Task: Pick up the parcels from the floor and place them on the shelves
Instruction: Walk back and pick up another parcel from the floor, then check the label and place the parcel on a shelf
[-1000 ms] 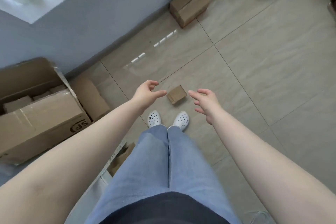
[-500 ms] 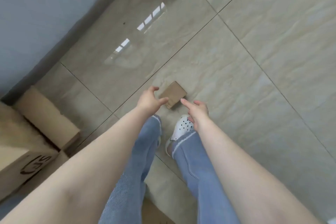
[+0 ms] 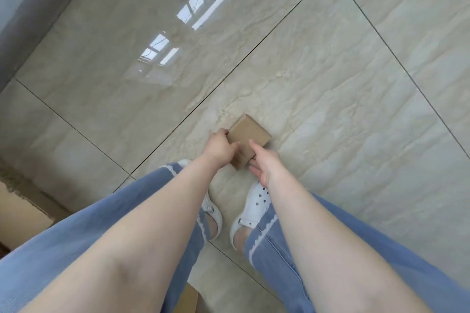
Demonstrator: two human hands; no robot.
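At the left, the left hand (image 3: 220,147) is curled around the near-left side of a small cardboard parcel (image 3: 248,138), thumb laid on top. The parcel lies flat on the glossy tiled floor (image 3: 330,89), just beyond two white clogs (image 3: 254,204). At the right, the right hand (image 3: 264,160) is spread wide, fingers touching the near-right edge. The parcel is judged light and stiff; opposite side faces are best gripped.

Bare floor (image 3: 330,99) is lying open beyond the parcel (image 3: 250,136); shoes (image 3: 254,207) are crowding its near side.
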